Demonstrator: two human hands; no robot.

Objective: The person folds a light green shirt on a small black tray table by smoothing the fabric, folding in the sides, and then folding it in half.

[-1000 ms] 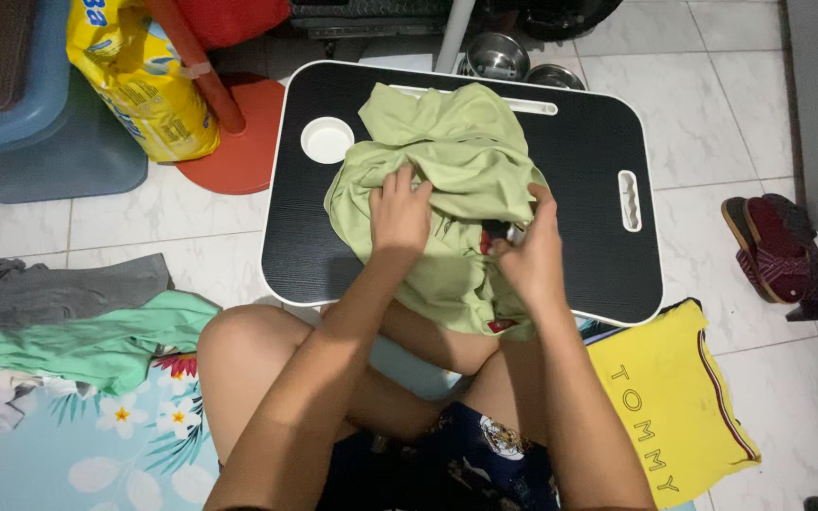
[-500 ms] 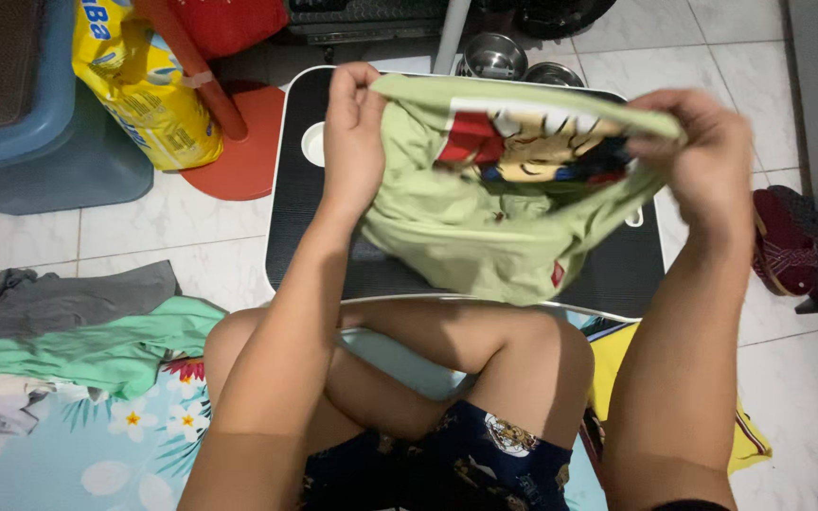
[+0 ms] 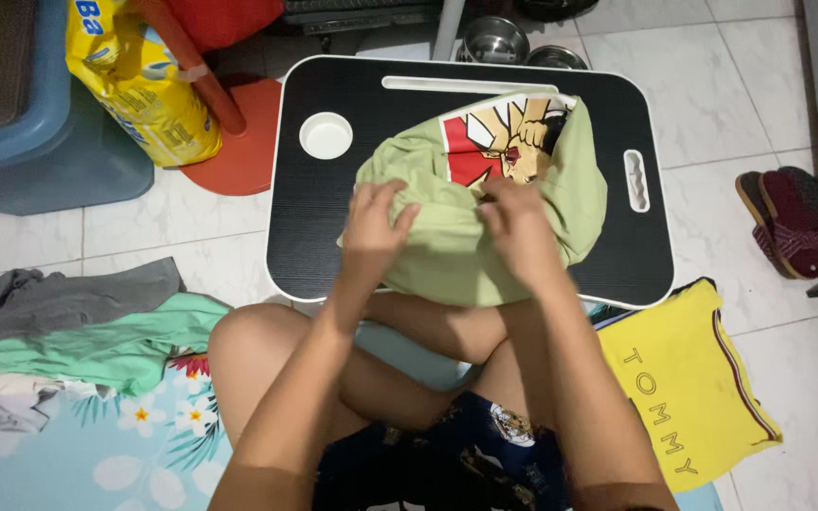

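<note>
Gripping the light green T-shirt (image 3: 485, 222) at mid-frame, we pinch its bunched fabric with our left hand (image 3: 374, 230) and right hand (image 3: 517, 227), fingers curled closed, over the black lap table (image 3: 333, 218); its cartoon print faces up.

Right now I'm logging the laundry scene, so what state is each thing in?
Green shirt: bunched on the lap desk, print side up.
Lap desk: flat on the floor.
Left hand: fingers gripping the shirt.
Right hand: fingers gripping the shirt.
Yellow shirt: folded, on the floor.
Clothes pile: unfolded, heaped.
</note>
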